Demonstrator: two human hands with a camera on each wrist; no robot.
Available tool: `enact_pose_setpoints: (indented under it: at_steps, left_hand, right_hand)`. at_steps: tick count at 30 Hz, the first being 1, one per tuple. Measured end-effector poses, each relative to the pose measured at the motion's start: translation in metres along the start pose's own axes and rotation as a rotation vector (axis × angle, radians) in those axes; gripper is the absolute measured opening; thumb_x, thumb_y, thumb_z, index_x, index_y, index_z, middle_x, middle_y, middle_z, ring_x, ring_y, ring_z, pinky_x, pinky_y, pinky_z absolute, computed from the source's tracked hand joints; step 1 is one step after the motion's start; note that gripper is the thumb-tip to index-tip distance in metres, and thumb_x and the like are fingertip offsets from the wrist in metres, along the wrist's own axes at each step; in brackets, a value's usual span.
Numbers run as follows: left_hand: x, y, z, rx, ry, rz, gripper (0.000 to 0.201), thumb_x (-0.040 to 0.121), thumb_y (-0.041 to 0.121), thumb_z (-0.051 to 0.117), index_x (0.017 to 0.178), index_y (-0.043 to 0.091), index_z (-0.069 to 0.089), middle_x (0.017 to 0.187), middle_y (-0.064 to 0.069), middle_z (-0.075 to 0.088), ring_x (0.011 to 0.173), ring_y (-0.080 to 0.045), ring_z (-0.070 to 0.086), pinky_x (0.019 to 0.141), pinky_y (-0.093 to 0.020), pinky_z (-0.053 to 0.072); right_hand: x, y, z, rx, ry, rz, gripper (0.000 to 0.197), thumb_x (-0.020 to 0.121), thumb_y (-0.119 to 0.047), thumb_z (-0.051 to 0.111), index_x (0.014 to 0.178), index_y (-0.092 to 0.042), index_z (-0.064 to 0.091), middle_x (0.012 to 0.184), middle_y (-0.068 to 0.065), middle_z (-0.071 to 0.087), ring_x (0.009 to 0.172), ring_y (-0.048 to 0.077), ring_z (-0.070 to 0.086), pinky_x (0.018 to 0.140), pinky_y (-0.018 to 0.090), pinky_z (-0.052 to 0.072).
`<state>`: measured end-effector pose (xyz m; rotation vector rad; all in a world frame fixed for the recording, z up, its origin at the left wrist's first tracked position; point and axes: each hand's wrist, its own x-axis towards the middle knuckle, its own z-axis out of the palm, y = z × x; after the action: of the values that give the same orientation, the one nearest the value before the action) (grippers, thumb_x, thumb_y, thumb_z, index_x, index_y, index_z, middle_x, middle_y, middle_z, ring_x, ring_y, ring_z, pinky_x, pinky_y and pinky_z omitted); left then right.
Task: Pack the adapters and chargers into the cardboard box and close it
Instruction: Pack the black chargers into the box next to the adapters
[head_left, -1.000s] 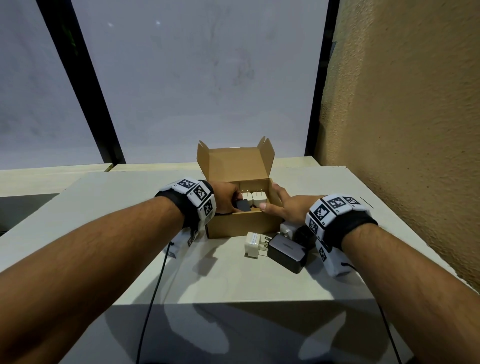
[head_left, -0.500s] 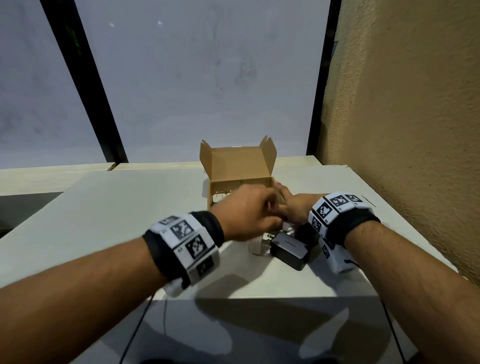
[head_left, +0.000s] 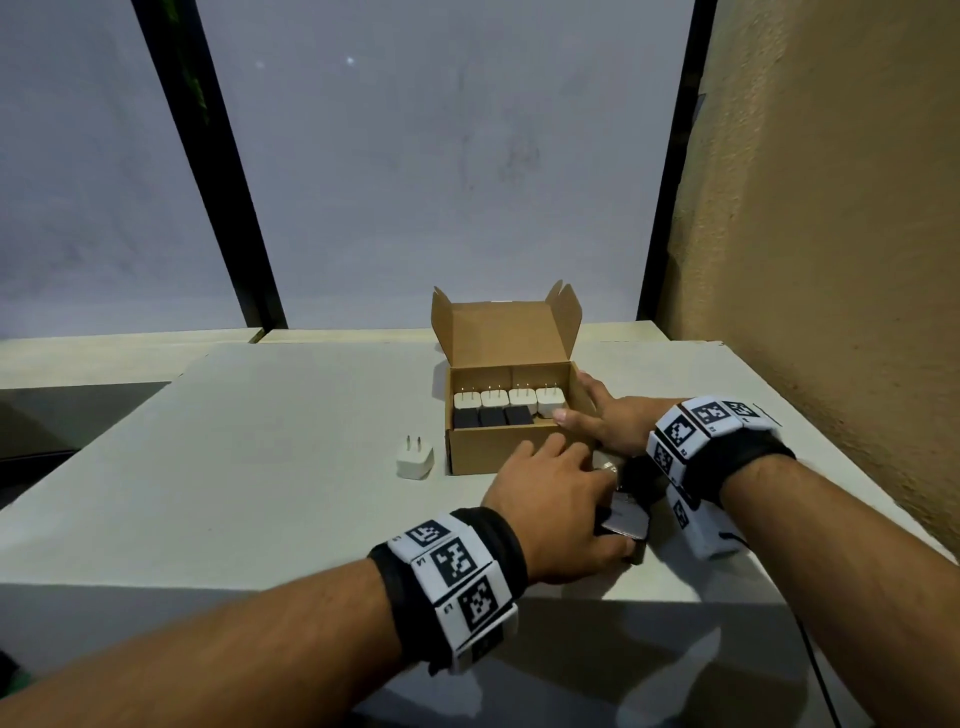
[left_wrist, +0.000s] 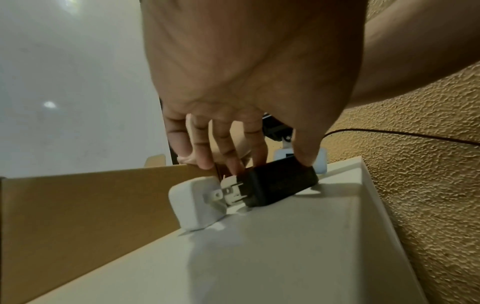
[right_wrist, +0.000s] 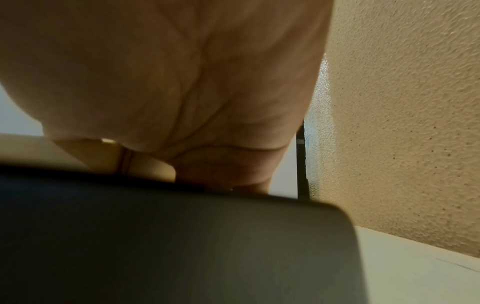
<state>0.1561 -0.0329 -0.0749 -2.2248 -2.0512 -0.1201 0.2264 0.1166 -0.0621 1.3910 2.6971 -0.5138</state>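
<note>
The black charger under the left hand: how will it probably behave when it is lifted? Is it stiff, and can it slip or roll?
The black charger looks like a rigid block, so it probably will not bend. Its flat sides suggest it will not roll. The casing looks smooth, so it may slip a little; the left hand grips it from above with fingertips and thumb on opposite sides, which should hold.

Indoor ledge (head_left: 311, 467) by window (head_left: 441, 156)
</note>
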Motion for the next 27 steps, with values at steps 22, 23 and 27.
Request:
enact_pose_setpoints:
  at_steps: [22, 23, 27]
  left_hand:
    - [-0.01, -0.037, -0.009, -0.583, 0.063, 0.055, 0.041, 0.082, 0.035, 0.068, 0.118, 0.024, 0.052, 0.118, 0.012, 0.041, 0.099, -0.002, 0.048, 0.088, -0.013, 0.047]
    - [-0.009, -0.039, -0.009, -0.596, 0.095, 0.069, 0.037, 0.083, 0.031, 0.067, 0.116, 0.024, 0.053, 0.115, 0.013, 0.04, 0.096, -0.001, 0.049, 0.086, -0.011, 0.047]
    - [-0.002, -0.052, -0.018, -0.672, 0.243, 0.066, 0.027, 0.089, 0.018, 0.06, 0.115, 0.021, 0.055, 0.114, 0.009, 0.043, 0.099, -0.004, 0.053, 0.089, -0.014, 0.051]
  right_hand:
    - [0.003, 0.001, 0.0, -0.014, -0.02, -0.013, 0.082, 0.089, -0.069, 0.021, 0.151, -0.027, -0.011, 0.152, 0.017, 0.034, 0.137, 0.034, 0.037, 0.113, 0.044, 0.022]
    - [0.005, 0.001, 0.0, -0.018, -0.025, -0.01, 0.083, 0.088, -0.07, 0.02, 0.151, -0.027, -0.012, 0.15, 0.019, 0.037, 0.135, 0.035, 0.04, 0.112, 0.044, 0.024]
    - [0.009, 0.002, 0.001, -0.02, -0.043, -0.006, 0.083, 0.089, -0.069, 0.019, 0.151, -0.024, -0.014, 0.137, 0.022, 0.051, 0.124, 0.035, 0.051, 0.107, 0.043, 0.033]
